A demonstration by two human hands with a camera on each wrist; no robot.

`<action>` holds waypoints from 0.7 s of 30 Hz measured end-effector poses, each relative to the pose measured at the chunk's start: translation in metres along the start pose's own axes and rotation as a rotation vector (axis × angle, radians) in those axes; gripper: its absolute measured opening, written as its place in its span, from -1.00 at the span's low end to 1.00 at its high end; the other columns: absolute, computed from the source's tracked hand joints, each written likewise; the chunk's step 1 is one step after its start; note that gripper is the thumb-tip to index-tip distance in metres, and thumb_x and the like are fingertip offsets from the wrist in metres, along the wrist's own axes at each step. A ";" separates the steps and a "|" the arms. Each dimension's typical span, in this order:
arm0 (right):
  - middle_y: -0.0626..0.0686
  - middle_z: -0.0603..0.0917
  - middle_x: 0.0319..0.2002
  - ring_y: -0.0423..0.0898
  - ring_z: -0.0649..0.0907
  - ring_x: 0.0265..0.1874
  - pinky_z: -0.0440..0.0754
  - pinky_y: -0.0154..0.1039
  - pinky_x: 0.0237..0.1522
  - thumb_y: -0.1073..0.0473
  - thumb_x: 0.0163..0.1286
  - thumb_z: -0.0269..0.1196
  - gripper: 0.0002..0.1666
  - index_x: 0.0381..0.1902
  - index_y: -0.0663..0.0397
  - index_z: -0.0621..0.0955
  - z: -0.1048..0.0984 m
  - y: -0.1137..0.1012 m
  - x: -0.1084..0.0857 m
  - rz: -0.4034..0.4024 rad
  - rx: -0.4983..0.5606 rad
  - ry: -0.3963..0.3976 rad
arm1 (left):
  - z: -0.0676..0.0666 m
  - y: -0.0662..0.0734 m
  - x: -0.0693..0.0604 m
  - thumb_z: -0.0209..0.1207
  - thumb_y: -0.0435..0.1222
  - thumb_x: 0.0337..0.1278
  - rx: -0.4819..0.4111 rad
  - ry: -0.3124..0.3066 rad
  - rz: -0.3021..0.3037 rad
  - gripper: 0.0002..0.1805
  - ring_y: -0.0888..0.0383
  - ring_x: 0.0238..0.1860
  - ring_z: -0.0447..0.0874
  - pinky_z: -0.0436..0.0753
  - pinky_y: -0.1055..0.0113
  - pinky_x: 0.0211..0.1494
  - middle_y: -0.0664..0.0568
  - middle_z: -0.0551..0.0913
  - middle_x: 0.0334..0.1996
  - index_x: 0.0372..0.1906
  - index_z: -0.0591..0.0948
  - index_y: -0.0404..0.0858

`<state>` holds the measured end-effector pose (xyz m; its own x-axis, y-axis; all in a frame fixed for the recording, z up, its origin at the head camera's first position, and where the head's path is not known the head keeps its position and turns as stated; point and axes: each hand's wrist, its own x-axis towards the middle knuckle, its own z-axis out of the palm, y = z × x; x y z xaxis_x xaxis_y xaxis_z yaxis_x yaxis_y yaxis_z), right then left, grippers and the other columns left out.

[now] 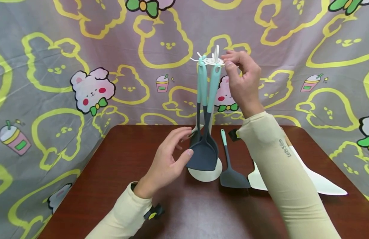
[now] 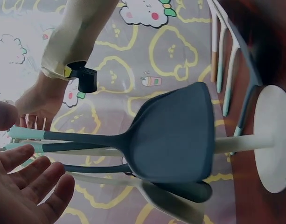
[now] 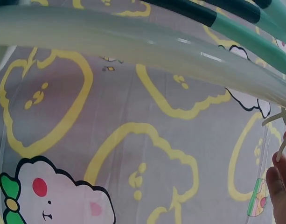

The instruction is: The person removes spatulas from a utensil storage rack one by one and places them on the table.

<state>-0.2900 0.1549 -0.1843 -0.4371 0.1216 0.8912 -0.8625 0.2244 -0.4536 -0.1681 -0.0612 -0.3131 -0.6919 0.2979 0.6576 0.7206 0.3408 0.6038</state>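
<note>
A white utensil rack (image 1: 206, 175) stands on the table, its round hook top (image 1: 213, 61) near the wall cloth. From it hang several utensils with mint handles, a dark grey spatula (image 1: 202, 156) foremost. In the left wrist view, a pale utensil head (image 2: 173, 203) hangs behind the dark ones. My right hand (image 1: 243, 74) pinches the right edge of the hook top between thumb and fingers. Beside the hanging spatula is my left hand (image 1: 166, 159), fingers loosely spread and nothing held; its thumb tip overlaps the blade's left edge in the head view, contact uncertain.
Right of the rack's base, a dark turner (image 1: 233, 179) with a mint handle lies on the brown table (image 1: 112, 192). White utensils (image 1: 327, 182) lie farther right, partly behind my right sleeve. A patterned cloth (image 1: 127, 99) hangs behind the table.
</note>
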 end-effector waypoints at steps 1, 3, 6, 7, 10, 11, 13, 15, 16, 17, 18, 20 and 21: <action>0.30 0.74 -0.17 -0.09 0.69 0.10 0.58 -0.25 0.22 0.28 0.33 0.08 -0.72 -0.34 0.49 0.59 0.000 0.000 0.000 0.004 0.011 0.000 | 0.000 0.001 0.002 0.21 -0.37 0.23 -0.007 0.003 0.003 -0.47 0.14 0.17 0.57 0.63 0.24 0.03 0.04 0.49 0.30 0.32 0.47 -0.18; 0.31 0.73 -0.16 -0.09 0.68 0.10 0.60 -0.25 0.20 0.28 0.33 0.07 -0.71 -0.34 0.51 0.57 0.001 0.000 -0.001 0.013 0.024 -0.001 | 0.002 0.002 0.005 0.20 -0.37 0.23 -0.018 0.010 0.009 -0.47 0.14 0.16 0.58 0.64 0.24 0.03 0.04 0.50 0.29 0.32 0.47 -0.18; 0.29 0.73 -0.12 -0.13 0.67 0.13 0.62 -0.31 0.08 0.26 0.33 0.05 -0.70 -0.33 0.51 0.54 0.001 0.001 -0.002 0.021 0.015 0.003 | 0.006 0.003 0.011 0.19 -0.36 0.25 -0.041 0.011 0.007 -0.49 0.14 0.15 0.58 0.64 0.25 0.03 0.00 0.50 0.29 0.32 0.47 -0.18; 0.29 0.73 -0.11 -0.14 0.66 0.13 0.62 -0.33 0.04 0.26 0.33 0.05 -0.70 -0.33 0.51 0.53 0.001 0.001 -0.002 0.023 0.014 0.006 | 0.007 0.003 0.013 0.18 -0.37 0.26 -0.049 0.012 0.008 -0.49 0.13 0.15 0.58 0.65 0.25 0.03 -0.02 0.50 0.29 0.31 0.47 -0.18; 0.26 0.73 -0.07 -0.16 0.65 0.16 0.60 -0.36 -0.08 0.24 0.34 0.05 -0.70 -0.33 0.48 0.52 0.000 0.000 -0.002 0.036 0.001 0.014 | 0.010 0.001 0.018 0.16 -0.38 0.27 -0.067 0.023 0.012 -0.51 0.10 0.14 0.57 0.66 0.24 0.02 -0.09 0.51 0.27 0.30 0.48 -0.20; 0.24 0.73 -0.06 -0.16 0.64 0.16 0.59 -0.37 -0.09 0.24 0.34 0.05 -0.71 -0.34 0.45 0.53 0.000 0.000 -0.002 0.052 0.000 0.015 | 0.011 0.001 0.019 0.16 -0.39 0.27 -0.072 0.029 0.016 -0.52 0.08 0.13 0.57 0.66 0.24 0.02 -0.12 0.52 0.26 0.30 0.49 -0.21; 0.22 0.73 -0.04 -0.17 0.63 0.17 0.59 -0.37 -0.09 0.23 0.35 0.05 -0.74 -0.35 0.38 0.54 0.000 -0.001 -0.002 0.086 -0.001 0.016 | 0.013 -0.001 0.021 0.15 -0.40 0.27 -0.081 0.043 0.021 -0.53 0.05 0.11 0.58 0.66 0.24 0.01 -0.13 0.53 0.23 0.28 0.50 -0.24; 0.19 0.73 -0.02 -0.17 0.62 0.19 0.58 -0.37 -0.08 0.22 0.36 0.05 -0.76 -0.35 0.32 0.56 0.000 -0.002 -0.003 0.120 -0.010 0.010 | 0.014 -0.003 0.021 0.15 -0.41 0.26 -0.087 0.057 0.020 -0.56 0.04 0.09 0.59 0.66 0.23 0.01 -0.13 0.55 0.20 0.25 0.51 -0.27; 0.18 0.73 -0.01 -0.18 0.62 0.20 0.58 -0.37 -0.07 0.22 0.37 0.05 -0.77 -0.36 0.30 0.56 0.000 -0.002 -0.003 0.133 -0.014 0.007 | 0.015 -0.004 0.021 0.15 -0.41 0.27 -0.087 0.061 0.021 -0.57 0.03 0.08 0.59 0.67 0.23 0.00 -0.13 0.56 0.19 0.24 0.52 -0.29; 0.18 0.73 0.00 -0.18 0.61 0.20 0.58 -0.37 -0.07 0.22 0.38 0.05 -0.77 -0.35 0.30 0.55 0.000 -0.002 -0.004 0.144 -0.016 0.003 | 0.016 -0.006 0.020 0.15 -0.41 0.27 -0.084 0.063 0.021 -0.58 0.03 0.08 0.59 0.67 0.22 -0.01 -0.12 0.57 0.18 0.23 0.53 -0.30; 0.18 0.73 0.00 -0.18 0.61 0.21 0.58 -0.37 -0.07 0.22 0.38 0.05 -0.76 -0.35 0.31 0.55 0.001 -0.002 -0.004 0.145 -0.020 0.000 | 0.017 -0.007 0.020 0.15 -0.41 0.27 -0.082 0.063 0.020 -0.59 0.02 0.08 0.59 0.66 0.22 -0.01 -0.11 0.57 0.16 0.21 0.54 -0.30; 0.19 0.73 0.01 -0.17 0.61 0.21 0.58 -0.37 -0.06 0.22 0.38 0.04 -0.75 -0.34 0.36 0.53 0.001 -0.001 -0.005 0.144 -0.027 -0.005 | 0.019 -0.008 0.020 0.15 -0.40 0.28 -0.068 0.062 0.023 -0.62 0.01 0.07 0.60 0.66 0.22 -0.03 -0.09 0.59 0.14 0.18 0.56 -0.30; 0.20 0.73 0.01 -0.18 0.61 0.21 0.59 -0.37 -0.06 0.22 0.38 0.04 -0.74 -0.33 0.38 0.52 0.001 -0.001 -0.005 0.141 -0.030 -0.006 | 0.020 -0.009 0.020 0.15 -0.40 0.28 -0.061 0.063 0.028 -0.63 -0.01 0.07 0.60 0.66 0.23 -0.04 -0.09 0.60 0.13 0.17 0.57 -0.30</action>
<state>-0.2876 0.1532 -0.1883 -0.5550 0.1482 0.8185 -0.7843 0.2345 -0.5743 -0.1891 -0.0405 -0.3143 -0.6684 0.2492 0.7008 0.7426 0.2774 0.6096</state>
